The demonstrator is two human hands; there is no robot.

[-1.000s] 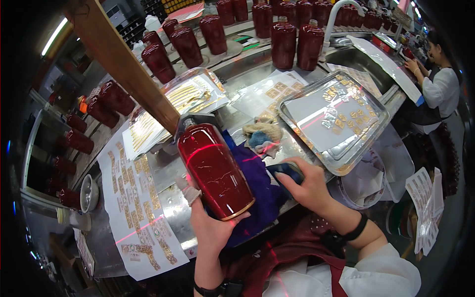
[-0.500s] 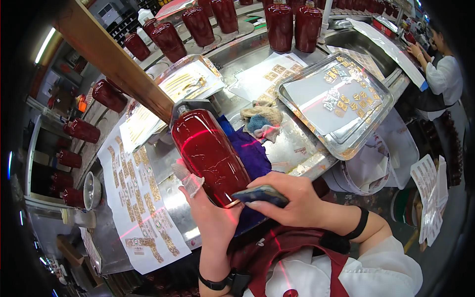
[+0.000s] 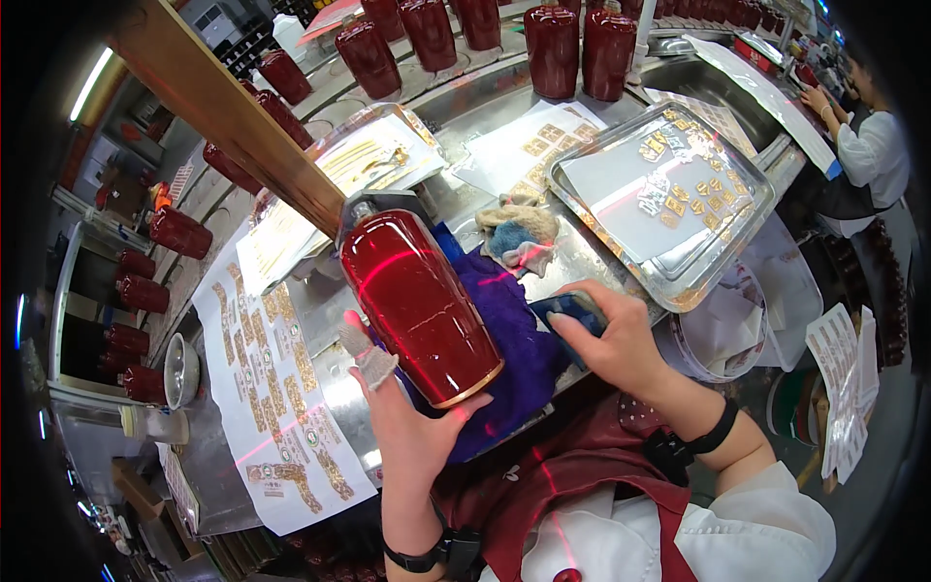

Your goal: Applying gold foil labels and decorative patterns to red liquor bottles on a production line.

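Observation:
A glossy dark red bottle (image 3: 422, 301) lies on its side over a purple cloth (image 3: 519, 364), its neck in a dark holder beside a wooden post and its gold-rimmed base toward me. My left hand (image 3: 412, 432) holds the base end, fingers along its left side and thumb at the base edge. A greyish cloth finger cover (image 3: 369, 357) wraps one left finger. To the right of the bottle, apart from it, my right hand (image 3: 616, 335) grips a flat dark blue pad (image 3: 577, 320) over the purple cloth. The pad's exact kind is unclear.
A metal tray (image 3: 669, 296) with gold stickers stands at right, beside a crumpled rag (image 3: 519, 233). A label sheet (image 3: 281, 407) lies at left. The wooden post (image 3: 233, 116) slants across. More red bottles (image 3: 553, 53) line the back; another person (image 3: 868, 145) works far right.
My right hand has moved right, off the bottle, with the pad. More of the bottle's base and purple cloth shows. My left hand has loosened slightly. The background bottles have shifted along.

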